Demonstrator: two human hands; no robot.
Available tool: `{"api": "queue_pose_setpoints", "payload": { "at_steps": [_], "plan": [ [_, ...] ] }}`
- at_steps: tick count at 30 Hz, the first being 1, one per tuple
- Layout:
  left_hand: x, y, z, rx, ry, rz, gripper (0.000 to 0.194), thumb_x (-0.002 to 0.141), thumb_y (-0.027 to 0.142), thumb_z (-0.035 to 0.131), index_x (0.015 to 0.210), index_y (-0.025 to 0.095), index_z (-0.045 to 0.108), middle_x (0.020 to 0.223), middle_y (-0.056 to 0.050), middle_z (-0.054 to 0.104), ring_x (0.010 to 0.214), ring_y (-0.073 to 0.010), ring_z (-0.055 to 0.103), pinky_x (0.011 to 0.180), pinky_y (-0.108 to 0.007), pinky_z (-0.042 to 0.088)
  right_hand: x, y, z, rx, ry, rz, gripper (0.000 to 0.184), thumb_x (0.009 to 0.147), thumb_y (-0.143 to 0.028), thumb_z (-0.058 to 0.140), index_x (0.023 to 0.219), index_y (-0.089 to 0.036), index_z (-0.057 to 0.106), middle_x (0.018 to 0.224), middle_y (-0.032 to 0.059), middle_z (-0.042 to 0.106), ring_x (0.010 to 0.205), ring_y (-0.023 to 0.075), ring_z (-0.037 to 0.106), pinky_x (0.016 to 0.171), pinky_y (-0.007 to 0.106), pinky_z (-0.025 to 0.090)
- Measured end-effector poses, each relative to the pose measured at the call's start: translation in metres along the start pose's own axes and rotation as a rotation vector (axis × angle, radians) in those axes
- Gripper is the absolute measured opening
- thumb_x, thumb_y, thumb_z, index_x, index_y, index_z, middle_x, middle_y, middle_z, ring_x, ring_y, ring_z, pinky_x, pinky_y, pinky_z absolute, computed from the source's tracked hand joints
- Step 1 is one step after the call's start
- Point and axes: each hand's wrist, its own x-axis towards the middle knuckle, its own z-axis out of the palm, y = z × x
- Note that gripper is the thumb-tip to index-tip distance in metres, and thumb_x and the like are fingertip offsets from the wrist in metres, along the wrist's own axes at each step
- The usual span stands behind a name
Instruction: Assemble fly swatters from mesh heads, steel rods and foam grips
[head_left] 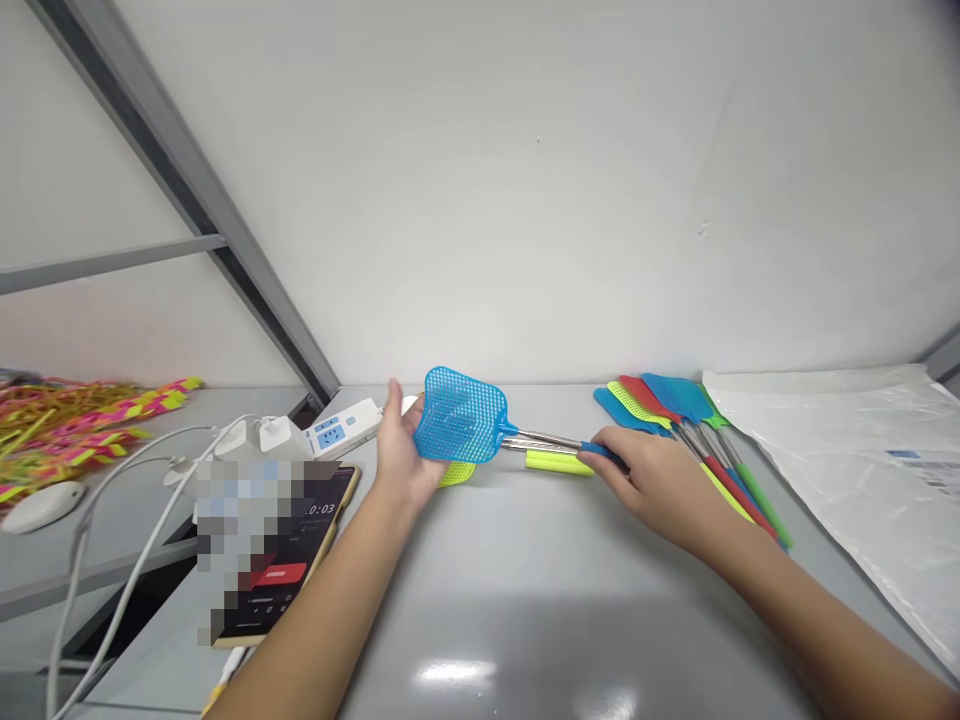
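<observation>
Bright, diffuse light is spreading evenly over the pale wall, while the glossy table is returning two white glare patches at the bottom centre and a broad, soft-edged darker band is crossing its lower part. Metal shafts at mid-frame are glinting. Dark vignetting is marking the upper right corner; coarse mosaic blocks are obscuring part of the phone at lower left.
</observation>
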Motion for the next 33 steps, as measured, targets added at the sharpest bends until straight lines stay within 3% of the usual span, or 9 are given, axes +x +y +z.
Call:
{"api": "queue_pose_setpoints", "payload": {
  "at_steps": [3, 7, 10, 14, 20, 24, 30, 33],
  "plan": [
    [-0.011, -0.014, 0.008, -0.068, 0.038, 0.155, 0.048, 0.088, 0.061, 0.039, 0.094, 0.020, 0.063, 0.091, -0.005, 0.071, 0.083, -0.0192, 0.068, 0.076, -0.032, 0.055, 0.000, -0.001, 0.004, 0.039, 0.015, 0.004, 0.034, 0.097, -0.045, 0.034, 0.080, -0.022, 0.053, 0.067, -0.0006, 0.061, 0.058, 0.0144, 0.053, 0.053, 0.026, 0.027],
    [-0.033, -0.041, 0.021, 0.187, -0.111, 0.247, 0.070, 0.084, 0.075, 0.022, 0.107, 0.020, 0.060, 0.100, -0.009, 0.070, 0.078, -0.0210, 0.068, 0.065, -0.031, 0.054, 0.001, -0.003, 0.009, 0.063, -0.023, 0.004, 0.035, 0.098, -0.042, 0.032, 0.078, -0.021, 0.051, 0.065, 0.0003, 0.060, 0.057, 0.0147, 0.052, 0.053, 0.027, 0.026],
    [-0.044, -0.059, 0.025, 0.382, -0.193, 0.261, 0.062, 0.086, 0.069, 0.031, 0.105, 0.018, 0.059, 0.103, -0.011, 0.069, 0.075, -0.0195, 0.067, 0.063, -0.030, 0.053, -0.002, -0.011, 0.012, 0.131, -0.062, -0.018, 0.031, 0.097, -0.040, 0.035, 0.080, -0.021, 0.051, 0.066, -0.0001, 0.059, 0.056, 0.0144, 0.050, 0.053, 0.027, 0.026],
    [-0.044, -0.071, 0.022, 0.475, -0.228, 0.190, 0.041, 0.091, 0.053, 0.043, 0.097, 0.016, 0.060, 0.098, -0.010, 0.070, 0.079, -0.0191, 0.066, 0.064, -0.028, 0.051, -0.007, -0.029, 0.013, 0.418, -0.155, -0.042, 0.026, 0.096, -0.037, 0.039, 0.079, -0.022, 0.053, 0.069, -0.0014, 0.058, 0.060, 0.0132, 0.049, 0.056, 0.025, 0.030],
    [-0.040, -0.083, 0.018, 0.479, -0.388, -0.082, 0.045, 0.091, 0.051, 0.043, 0.091, 0.013, 0.067, 0.092, -0.010, 0.070, 0.063, -0.0155, 0.061, 0.051, -0.025, 0.044, -0.009, -0.045, 0.027, 1.045, -0.446, 0.165, 0.037, 0.091, -0.051, 0.042, 0.073, -0.020, 0.049, 0.061, -0.0023, 0.054, 0.050, 0.0107, 0.046, 0.049, 0.024, 0.035],
    [-0.039, -0.084, 0.017, 0.497, -0.397, -0.098, 0.041, 0.090, 0.050, 0.046, 0.087, 0.014, 0.066, 0.081, -0.006, 0.070, 0.056, -0.0135, 0.058, 0.059, -0.028, 0.048, -0.007, -0.043, 0.040, 1.209, -0.471, 0.264, 0.040, 0.090, -0.056, 0.042, 0.072, -0.020, 0.048, 0.054, -0.0031, 0.053, 0.043, 0.0097, 0.043, 0.046, 0.023, 0.034],
    [-0.043, -0.087, 0.022, 0.422, -0.329, 0.053, 0.039, 0.091, 0.050, 0.045, 0.074, 0.017, 0.058, 0.101, -0.009, 0.070, 0.089, -0.0209, 0.064, 0.084, -0.033, 0.047, -0.002, -0.040, 0.046, 1.200, -0.444, 0.233, 0.035, 0.092, -0.051, 0.041, 0.073, -0.022, 0.043, 0.047, -0.0079, 0.045, 0.040, 0.0077, 0.038, 0.045, 0.021, 0.033],
    [-0.040, -0.082, 0.025, 0.417, -0.316, 0.099, 0.037, 0.091, 0.048, 0.045, 0.074, 0.017, 0.056, 0.101, -0.010, 0.071, 0.090, -0.0205, 0.065, 0.085, -0.033, 0.046, -0.004, -0.042, 0.043, 1.181, -0.446, 0.217, 0.037, 0.094, -0.050, 0.037, 0.071, -0.022, 0.041, 0.048, -0.0079, 0.043, 0.043, 0.0079, 0.038, 0.048, 0.021, 0.035]
  ]
}}
